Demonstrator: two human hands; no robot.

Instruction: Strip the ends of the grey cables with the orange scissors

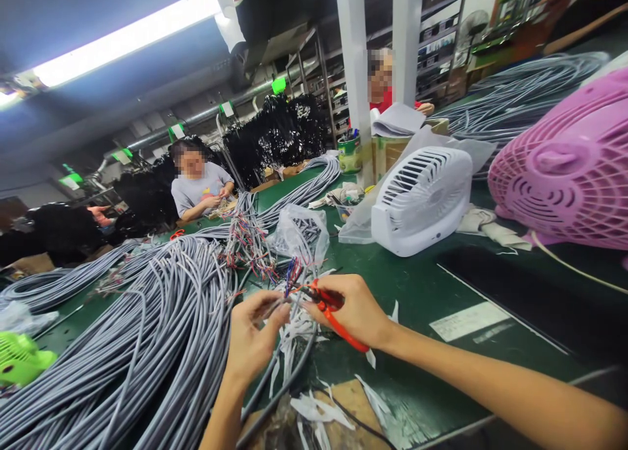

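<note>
My left hand is closed around the end of a grey cable, where thin blue, red and white wires fan out. In my right hand is a pair of orange-handled cutting pliers, its dark jaws at the wires just beyond my left fingertips. Whether the blades touch a wire is too small to tell. White paper-like strips hang and lie below my hands. Left of them spreads a big bundle of grey cables, with stripped, coloured wire ends piled at its far side.
A white fan and a pink fan stand on the green table at right. A clear plastic bag holds small grey pieces. A green fan is at far left. One person sits across, another behind posts.
</note>
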